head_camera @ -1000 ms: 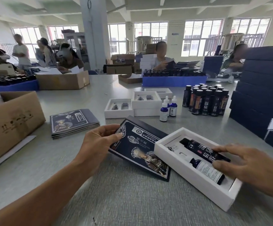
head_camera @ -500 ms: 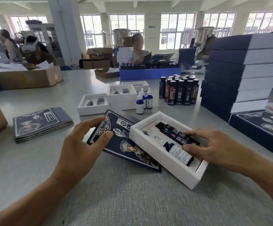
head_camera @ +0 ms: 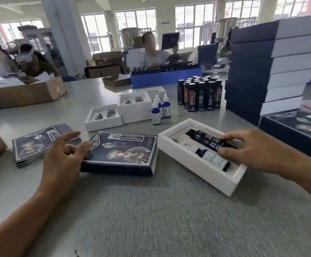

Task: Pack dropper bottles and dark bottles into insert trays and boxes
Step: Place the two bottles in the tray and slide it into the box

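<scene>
— Bottles: dark bottle (head_camera: 211, 140) and dropper bottle (head_camera: 213, 158) lie in the white insert tray (head_camera: 193, 164), right of centre, right hand (head_camera: 247, 151) fingers pressing them.
— Left hand (head_camera: 63, 156)?
— Loosely spread, thumb touching the printed box (head_camera: 121, 153); boxing the tray seems next.

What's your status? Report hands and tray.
Left hand open at box lid. Right hand presses dark bottle into tray, dropper bottle alongside. Nothing blocking.

The right hand (head_camera: 258, 151) covers the lower ends of the dark bottle (head_camera: 209, 139) and dropper bottle (head_camera: 211, 158), whose label print is too blurred to read.
</scene>
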The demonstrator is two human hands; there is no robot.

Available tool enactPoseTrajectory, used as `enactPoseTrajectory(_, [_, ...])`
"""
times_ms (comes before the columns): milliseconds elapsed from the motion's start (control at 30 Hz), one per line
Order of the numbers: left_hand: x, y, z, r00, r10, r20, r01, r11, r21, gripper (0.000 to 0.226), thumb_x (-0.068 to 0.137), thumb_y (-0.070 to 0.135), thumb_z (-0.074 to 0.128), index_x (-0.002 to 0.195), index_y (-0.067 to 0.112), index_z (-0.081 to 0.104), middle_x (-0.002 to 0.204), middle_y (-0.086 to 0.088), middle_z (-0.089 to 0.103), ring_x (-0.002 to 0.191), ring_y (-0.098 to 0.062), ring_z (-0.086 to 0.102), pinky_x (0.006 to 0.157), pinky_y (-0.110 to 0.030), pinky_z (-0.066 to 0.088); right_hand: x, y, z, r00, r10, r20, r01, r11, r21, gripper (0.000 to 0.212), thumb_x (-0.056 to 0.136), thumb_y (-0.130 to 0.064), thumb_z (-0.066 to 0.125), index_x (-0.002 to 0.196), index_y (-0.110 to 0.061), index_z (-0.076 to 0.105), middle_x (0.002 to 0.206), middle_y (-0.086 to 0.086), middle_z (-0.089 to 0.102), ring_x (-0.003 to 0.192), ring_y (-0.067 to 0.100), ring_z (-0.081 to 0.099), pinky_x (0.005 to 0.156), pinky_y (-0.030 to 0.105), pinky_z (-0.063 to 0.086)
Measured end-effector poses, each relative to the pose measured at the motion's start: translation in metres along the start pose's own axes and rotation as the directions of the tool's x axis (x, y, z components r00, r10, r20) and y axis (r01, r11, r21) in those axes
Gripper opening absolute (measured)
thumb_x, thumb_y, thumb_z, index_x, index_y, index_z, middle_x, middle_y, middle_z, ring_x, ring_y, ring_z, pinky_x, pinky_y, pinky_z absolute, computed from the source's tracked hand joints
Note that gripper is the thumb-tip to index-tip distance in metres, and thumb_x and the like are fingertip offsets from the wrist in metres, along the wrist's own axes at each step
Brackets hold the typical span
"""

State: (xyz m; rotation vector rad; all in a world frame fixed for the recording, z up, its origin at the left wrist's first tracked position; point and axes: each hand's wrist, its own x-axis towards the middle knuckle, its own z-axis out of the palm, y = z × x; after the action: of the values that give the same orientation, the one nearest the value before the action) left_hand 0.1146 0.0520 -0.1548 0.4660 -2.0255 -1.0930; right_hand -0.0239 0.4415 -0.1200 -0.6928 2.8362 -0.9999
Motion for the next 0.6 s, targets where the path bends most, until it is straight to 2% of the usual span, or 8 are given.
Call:
enactPoseTrajectory(100, [0.005, -0.01, -0.0043, 0.999, -0.047, 0.021, 0.048, 0.999, -0.025, 0.031, 0.094, 0.033, 0.065, 0.123, 0.035, 0.057, 0.084, -0.006, 0.071, 0.084, -0.025, 0.067, 0.07, -0.034, 0.048, -0.0006, -0.0001, 0.0002, 0.999, -0.035, 0.029, 0.035, 0.999, -0.031, 0.026, 0.084, -0.041, 0.073, 0.109, -0.039, 0.064, 0.102, -0.019, 0.063, 0.089, -0.001, 0.057, 0.07, 0.018, 0.037])
enactPoseTrajectory(167, [0.0057, -0.0121, -0.0033, 0.997, -0.068, 0.029, 0.07, 0.997, -0.043, 0.028, 0.095, 0.033, 0.063, 0.121, 0.04, 0.056, 0.087, -0.003, 0.071, 0.085, -0.02, 0.067, 0.07, -0.034, 0.049, -0.001, -0.0006, -0.0003, 0.999, -0.04, 0.034, 0.041, 0.998, -0.04, 0.026, 0.085, -0.04, 0.072, 0.109, -0.038, 0.063, 0.097, -0.024, 0.059, 0.087, -0.003, 0.056, 0.068, 0.015, 0.034])
enactPoseTrajectory(333, [0.0039, -0.0118, 0.001, 0.996, -0.083, 0.039, 0.087, 0.991, -0.099, 0.029, 0.098, 0.03, 0.06, 0.125, 0.04, 0.056, 0.089, -0.005, 0.07, 0.079, -0.018, 0.066, 0.069, -0.036, 0.048, -0.0029, -0.0027, 0.0006, 0.996, -0.084, 0.043, 0.087, 0.995, -0.058, 0.023, 0.086, -0.04, 0.071, 0.107, -0.039, 0.062, 0.094, -0.025, 0.058, 0.084, -0.004, 0.056, 0.067, 0.015, 0.034])
enactPoseTrajectory(433, [0.0026, -0.0116, -0.0001, 0.996, -0.092, 0.014, 0.093, 0.989, -0.116, 0.03, 0.097, 0.03, 0.06, 0.125, 0.041, 0.056, 0.083, -0.002, 0.068, 0.068, -0.011, 0.06, 0.061, -0.033, 0.044, -0.0039, -0.0028, 0.0021, 0.993, -0.096, 0.062, 0.099, 0.994, -0.053, 0.021, 0.087, -0.04, 0.07, 0.106, -0.04, 0.061, 0.096, -0.025, 0.057, 0.087, -0.004, 0.055, 0.068, 0.015, 0.034])
enactPoseTrajectory(600, [0.0011, -0.0116, 0.0017, 0.996, -0.095, 0.004, 0.094, 0.985, -0.147, 0.028, 0.097, 0.028, 0.06, 0.121, 0.042, 0.058, 0.081, 0.002, 0.07, 0.068, -0.005, 0.064, 0.061, -0.027, 0.046, -0.0047, -0.0052, 0.0045, 0.992, -0.1, 0.077, 0.102, 0.994, -0.025, 0.02, 0.085, -0.042, 0.071, 0.103, -0.042, 0.062, 0.102, -0.025, 0.059, 0.091, -0.003, 0.055, 0.071, 0.017, 0.034])
